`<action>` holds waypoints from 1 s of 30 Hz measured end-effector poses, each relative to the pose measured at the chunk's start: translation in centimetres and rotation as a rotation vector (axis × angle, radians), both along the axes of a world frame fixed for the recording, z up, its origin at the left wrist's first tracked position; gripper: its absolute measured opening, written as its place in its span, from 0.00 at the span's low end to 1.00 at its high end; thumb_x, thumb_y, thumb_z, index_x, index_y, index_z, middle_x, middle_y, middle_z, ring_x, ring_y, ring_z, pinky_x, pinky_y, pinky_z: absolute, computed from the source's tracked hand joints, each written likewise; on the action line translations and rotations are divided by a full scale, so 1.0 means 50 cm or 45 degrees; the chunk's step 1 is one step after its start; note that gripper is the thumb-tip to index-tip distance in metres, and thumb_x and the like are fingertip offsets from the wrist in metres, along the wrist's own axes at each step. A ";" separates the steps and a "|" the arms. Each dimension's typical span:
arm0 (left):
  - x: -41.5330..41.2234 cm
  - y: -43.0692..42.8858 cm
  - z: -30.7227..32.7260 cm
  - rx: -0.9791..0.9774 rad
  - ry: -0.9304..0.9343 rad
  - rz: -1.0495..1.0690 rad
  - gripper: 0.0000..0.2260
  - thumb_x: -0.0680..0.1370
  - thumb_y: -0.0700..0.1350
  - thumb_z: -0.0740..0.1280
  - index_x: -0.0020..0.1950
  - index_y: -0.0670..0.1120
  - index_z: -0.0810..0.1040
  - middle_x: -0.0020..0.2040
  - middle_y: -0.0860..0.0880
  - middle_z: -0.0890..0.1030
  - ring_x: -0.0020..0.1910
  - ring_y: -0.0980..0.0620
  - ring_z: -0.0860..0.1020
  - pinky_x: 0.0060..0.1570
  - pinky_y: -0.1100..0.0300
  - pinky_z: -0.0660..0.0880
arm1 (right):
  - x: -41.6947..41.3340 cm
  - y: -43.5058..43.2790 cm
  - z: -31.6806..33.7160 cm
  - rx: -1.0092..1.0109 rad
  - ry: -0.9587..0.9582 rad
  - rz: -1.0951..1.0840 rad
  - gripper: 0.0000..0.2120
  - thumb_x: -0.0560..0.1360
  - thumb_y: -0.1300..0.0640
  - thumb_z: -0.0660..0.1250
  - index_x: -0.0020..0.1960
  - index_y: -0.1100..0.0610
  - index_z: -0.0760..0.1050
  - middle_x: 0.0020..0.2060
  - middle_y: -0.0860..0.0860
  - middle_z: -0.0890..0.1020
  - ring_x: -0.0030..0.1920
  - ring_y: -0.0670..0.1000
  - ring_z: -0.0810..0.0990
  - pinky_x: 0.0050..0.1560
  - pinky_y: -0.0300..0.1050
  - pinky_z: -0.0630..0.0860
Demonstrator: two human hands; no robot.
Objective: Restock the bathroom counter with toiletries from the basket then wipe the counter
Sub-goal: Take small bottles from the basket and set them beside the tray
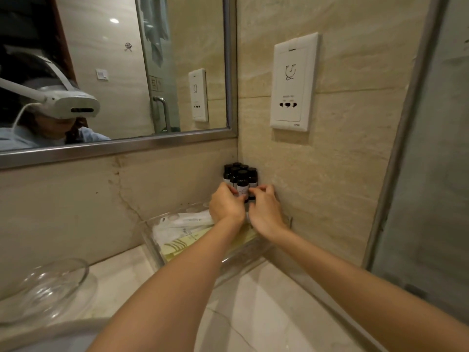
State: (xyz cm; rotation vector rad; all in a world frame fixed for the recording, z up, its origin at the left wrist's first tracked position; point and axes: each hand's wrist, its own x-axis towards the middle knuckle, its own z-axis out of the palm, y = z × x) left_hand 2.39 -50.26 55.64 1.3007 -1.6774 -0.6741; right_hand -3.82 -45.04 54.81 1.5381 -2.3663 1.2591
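Several small dark toiletry bottles (239, 174) with black caps and pale labels stand clustered in the far corner of the counter, against the tiled walls. My left hand (225, 204) and my right hand (264, 209) reach to the cluster from either side. The fingers of both curl around the front bottle (243, 188), the left on its left side, the right on its right. Below my wrists a clear tray (152, 240) holds white and yellow packets (177, 232). My hands hide the bottles' bases.
A clear glass bowl (48, 285) sits on the marble counter (253, 313) at the left. A mirror (114, 72) hangs on the back wall. A white socket plate (293, 82) is on the right wall, above the bottles. A glass panel (431, 148) borders the right side.
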 end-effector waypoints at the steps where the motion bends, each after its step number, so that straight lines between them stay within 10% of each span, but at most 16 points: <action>1: -0.001 -0.001 0.000 -0.002 -0.008 0.003 0.09 0.73 0.49 0.71 0.45 0.48 0.73 0.44 0.49 0.81 0.44 0.48 0.79 0.41 0.56 0.72 | -0.001 -0.001 -0.002 -0.014 -0.004 -0.002 0.16 0.78 0.65 0.58 0.64 0.59 0.72 0.63 0.53 0.67 0.58 0.54 0.74 0.60 0.44 0.71; 19: 0.045 0.083 0.003 0.129 -0.020 -0.120 0.07 0.73 0.42 0.71 0.49 0.47 0.77 0.48 0.47 0.82 0.49 0.47 0.80 0.46 0.58 0.73 | -0.022 0.068 0.014 0.064 -0.294 0.172 0.19 0.75 0.67 0.61 0.65 0.57 0.74 0.62 0.54 0.77 0.61 0.53 0.76 0.63 0.44 0.72; 30: 0.131 0.460 0.027 0.341 0.016 -0.567 0.10 0.71 0.34 0.71 0.37 0.47 0.76 0.35 0.48 0.78 0.32 0.52 0.76 0.36 0.58 0.78 | 0.008 0.463 0.080 0.014 -0.427 0.310 0.10 0.73 0.64 0.69 0.54 0.60 0.80 0.39 0.48 0.81 0.41 0.45 0.77 0.47 0.39 0.73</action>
